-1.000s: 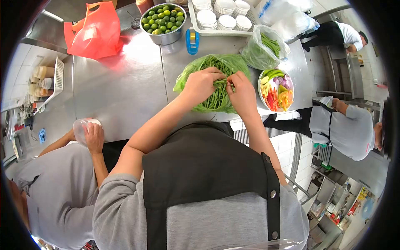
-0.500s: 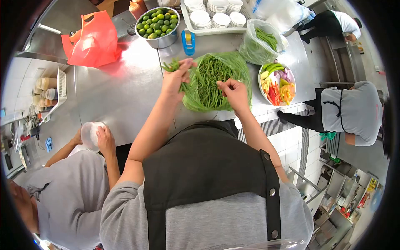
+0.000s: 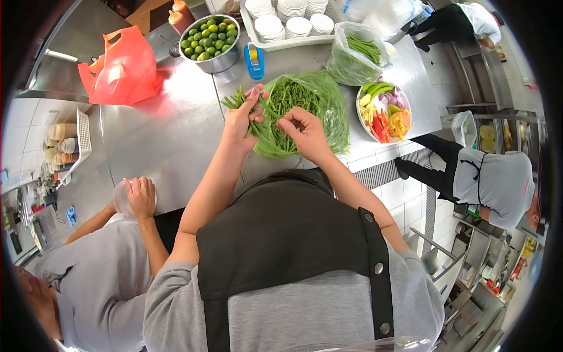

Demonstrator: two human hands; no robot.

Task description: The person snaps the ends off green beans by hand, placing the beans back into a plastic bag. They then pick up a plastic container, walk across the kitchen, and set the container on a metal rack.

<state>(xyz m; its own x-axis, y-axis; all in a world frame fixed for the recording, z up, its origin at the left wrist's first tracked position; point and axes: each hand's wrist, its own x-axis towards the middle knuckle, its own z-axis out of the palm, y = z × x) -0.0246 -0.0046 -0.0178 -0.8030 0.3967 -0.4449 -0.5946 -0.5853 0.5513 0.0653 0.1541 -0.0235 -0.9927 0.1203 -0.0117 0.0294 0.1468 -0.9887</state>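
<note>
My left hand (image 3: 243, 114) is closed around a small bunch of green stems (image 3: 233, 98), whose cut ends stick out to the left. It is at the left edge of an open green plastic bag (image 3: 333, 117) full of long green stems (image 3: 296, 97). Over the bag's lower middle, my right hand (image 3: 302, 132) has thumb and forefinger pressed together in a pinch. Whatever may be between those fingertips is too small to make out. The bag lies near the front edge of the steel table (image 3: 170, 141).
Around the bag are a blue tape dispenser (image 3: 254, 62), a pot of limes (image 3: 211, 53), a crate of white cups (image 3: 328, 40), a bag of beans (image 3: 355, 58), a vegetable bowl (image 3: 384, 114) and a red bag (image 3: 123, 70). A co-worker's hands (image 3: 141, 199) hold a clear container at left.
My right hand has moved left and slightly down over the bag, closer to my left hand. The co-worker's hand now lies over the container. The person at right has shifted, revealing a clear bin.
</note>
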